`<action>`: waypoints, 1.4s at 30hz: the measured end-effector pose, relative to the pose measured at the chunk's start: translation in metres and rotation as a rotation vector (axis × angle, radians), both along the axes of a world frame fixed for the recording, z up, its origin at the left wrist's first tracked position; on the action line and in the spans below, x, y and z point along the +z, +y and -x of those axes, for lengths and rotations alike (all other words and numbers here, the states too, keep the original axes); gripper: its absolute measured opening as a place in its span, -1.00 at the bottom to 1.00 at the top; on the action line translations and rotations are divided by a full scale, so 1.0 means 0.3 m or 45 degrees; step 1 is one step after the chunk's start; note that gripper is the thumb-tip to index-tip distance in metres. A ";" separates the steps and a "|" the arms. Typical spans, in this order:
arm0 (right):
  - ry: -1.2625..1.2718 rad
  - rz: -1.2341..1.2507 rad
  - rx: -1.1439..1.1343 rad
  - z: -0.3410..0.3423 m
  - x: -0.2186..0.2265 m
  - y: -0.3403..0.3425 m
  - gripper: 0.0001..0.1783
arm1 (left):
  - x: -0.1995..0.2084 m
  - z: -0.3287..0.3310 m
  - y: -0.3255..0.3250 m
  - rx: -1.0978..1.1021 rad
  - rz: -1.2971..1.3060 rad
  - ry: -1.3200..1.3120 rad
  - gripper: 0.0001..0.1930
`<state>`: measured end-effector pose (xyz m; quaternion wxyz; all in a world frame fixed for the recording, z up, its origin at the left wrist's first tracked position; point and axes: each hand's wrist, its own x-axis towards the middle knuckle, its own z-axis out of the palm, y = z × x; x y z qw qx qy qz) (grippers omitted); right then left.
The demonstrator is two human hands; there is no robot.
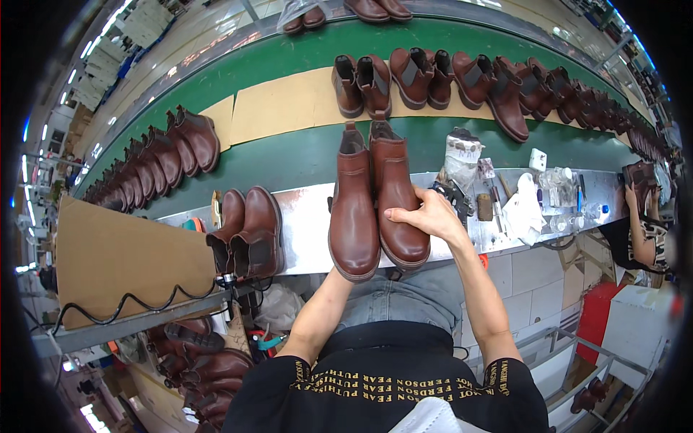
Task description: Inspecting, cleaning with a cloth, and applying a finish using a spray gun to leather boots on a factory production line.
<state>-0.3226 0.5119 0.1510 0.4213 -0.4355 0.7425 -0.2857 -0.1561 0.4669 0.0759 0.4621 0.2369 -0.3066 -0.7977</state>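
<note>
Right now a pair of ankle boots hangs over the near edge of the metal bench (307, 234), held close to the person's lap, toes toward the body and shafts pointing away. Whether the heels rest on the metal, I can't tell. The leather is a deep reddish brown, smooth and glossy, with pale light pooling on the rounded toes. The left boot (354, 209) shows a seam crossing below its shaft and a pull tab standing at the top; a dark sole edge curves round its toe. Right beside it, the right boot (398, 191) looks the same make and colour. The right hand (432, 216) grasps that one, thumb laid across the upper, its other fingers mostly out of sight at the outer side. The left forearm (323, 310) runs up behind the left boot, which hides the left hand, so I can't tell its grip.
</note>
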 end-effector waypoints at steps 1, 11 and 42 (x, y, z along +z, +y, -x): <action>0.005 0.004 -0.018 0.016 0.004 0.005 -0.22 | 0.017 0.025 0.002 0.008 -0.146 0.124 -0.69; 0.264 0.471 -0.863 0.186 -0.229 0.327 -0.25 | -0.011 0.059 -0.086 0.108 -0.244 0.351 -0.66; -0.170 0.608 -0.484 -0.143 0.174 0.174 -0.52 | -0.167 0.030 -0.140 0.626 -1.052 1.201 -0.63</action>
